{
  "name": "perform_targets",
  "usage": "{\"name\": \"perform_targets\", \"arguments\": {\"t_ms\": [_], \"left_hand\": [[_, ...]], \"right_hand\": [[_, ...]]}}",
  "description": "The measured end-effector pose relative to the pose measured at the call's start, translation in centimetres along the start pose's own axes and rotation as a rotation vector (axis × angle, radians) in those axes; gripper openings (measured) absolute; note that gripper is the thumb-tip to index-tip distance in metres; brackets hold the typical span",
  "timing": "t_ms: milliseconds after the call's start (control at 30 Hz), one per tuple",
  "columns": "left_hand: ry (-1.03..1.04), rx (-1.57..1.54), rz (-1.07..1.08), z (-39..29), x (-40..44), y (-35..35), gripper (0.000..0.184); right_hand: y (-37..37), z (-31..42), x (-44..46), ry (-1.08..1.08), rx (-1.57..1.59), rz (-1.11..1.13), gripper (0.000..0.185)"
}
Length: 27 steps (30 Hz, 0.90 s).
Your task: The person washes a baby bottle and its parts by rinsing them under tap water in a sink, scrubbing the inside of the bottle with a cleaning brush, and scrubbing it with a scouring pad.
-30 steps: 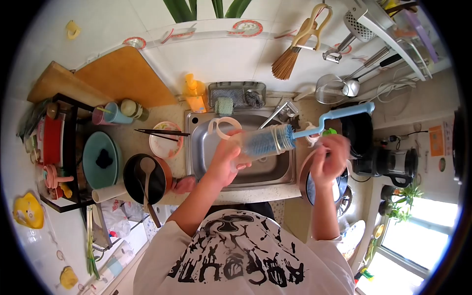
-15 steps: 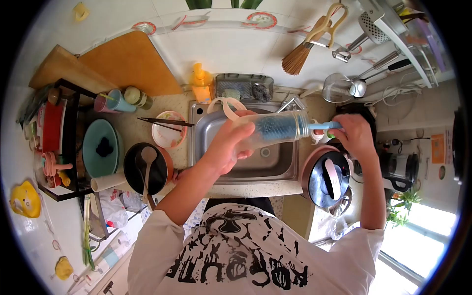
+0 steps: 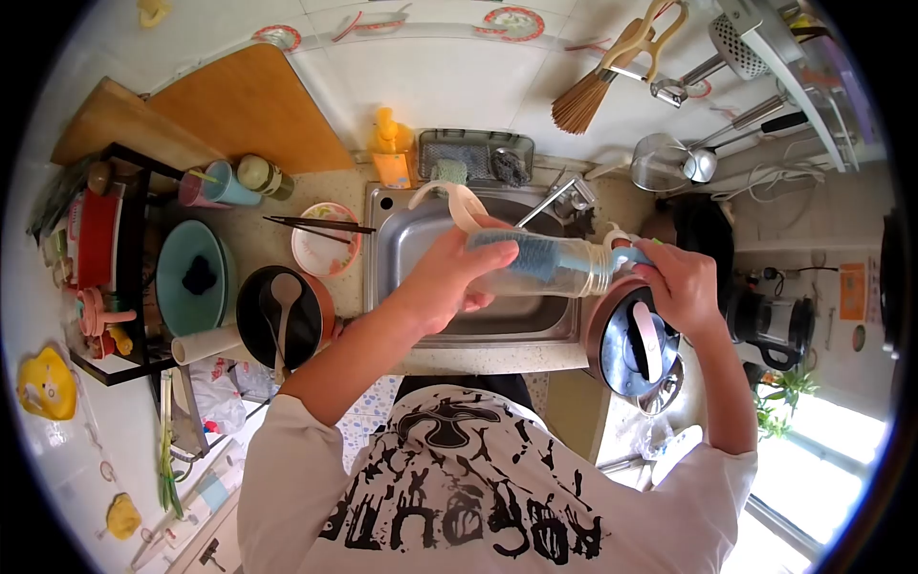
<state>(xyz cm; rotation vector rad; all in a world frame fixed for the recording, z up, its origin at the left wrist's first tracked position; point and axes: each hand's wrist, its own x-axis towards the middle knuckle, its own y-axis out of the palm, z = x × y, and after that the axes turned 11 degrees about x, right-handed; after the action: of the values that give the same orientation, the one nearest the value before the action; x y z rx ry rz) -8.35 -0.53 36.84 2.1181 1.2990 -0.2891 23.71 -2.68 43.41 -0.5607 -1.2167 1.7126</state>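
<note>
While I watch from afar, the bottle [image 3: 557, 277] lies nearly level over the sink [image 3: 397, 244], and the brush [image 3: 531, 253] sits deeper inside it than half a second ago, so I judge its bristles now reach nearer the base. My left hand [image 3: 442, 282] is curled around the bottle's body; my right hand [image 3: 684, 287] grips the brush just outside the mouth. On the surface [image 3: 483, 361], a pot [image 3: 620, 362] stands right of the sink, a bowl [image 3: 325, 262] left.

Left hand [image 3: 448, 279] grips a clear bottle [image 3: 581, 274]; right hand [image 3: 683, 289] holds a brush [image 3: 625, 257] inside.
</note>
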Motion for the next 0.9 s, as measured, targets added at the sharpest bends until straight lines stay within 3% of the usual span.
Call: {"name": "perform_targets", "arguments": {"t_ms": [67,167,233,300,433,533,667,767,833,900], "left_hand": [[-0.023,-0.012,0.032,-0.2,0.0,-0.3,0.036],[-0.034,-0.042,0.143,-0.1,1.1,-2.1,0.037],[-0.045,-0.063,0.210,0.3,1.3,-2.6,0.038],[-0.077,-0.045,0.145,0.6,1.0,-2.1,0.038],[-0.075,-0.003,0.014,0.4,0.3,-1.6,0.048],[-0.125,-0.026,0.104,0.8,0.6,-2.4,0.034],[-0.134,-0.001,0.121,0.7,0.2,-2.4,0.033],[-0.116,0.021,0.139,0.5,-0.1,-2.3,0.037],[-0.101,0.037,0.147,0.6,-0.1,-2.8,0.043],[-0.069,0.016,0.157,0.1,-0.3,-2.6,0.038]], "right_hand": [[-0.2,0.4,0.3,-0.015,-0.174,0.145,0.021],[-1.5,1.7,-0.3,-0.137,-0.005,0.362,0.022],[-3.3,1.7,-0.1,-0.120,0.169,0.369,0.023],[-3.7,1.1,-0.3,-0.083,0.362,0.307,0.021],[-0.3,0.0,-1.9,0.375,0.634,0.115,0.023],[1.7,0.1,-2.3,0.471,0.569,0.046,0.024],[1.3,2.0,-1.5,0.540,0.197,0.152,0.026],[1.9,1.9,-2.5,0.307,0.114,0.200,0.023],[0.4,3.3,-2.1,0.201,0.209,0.367,0.021],[-0.5,3.0,-2.7,0.104,0.424,0.438,0.021]]}}
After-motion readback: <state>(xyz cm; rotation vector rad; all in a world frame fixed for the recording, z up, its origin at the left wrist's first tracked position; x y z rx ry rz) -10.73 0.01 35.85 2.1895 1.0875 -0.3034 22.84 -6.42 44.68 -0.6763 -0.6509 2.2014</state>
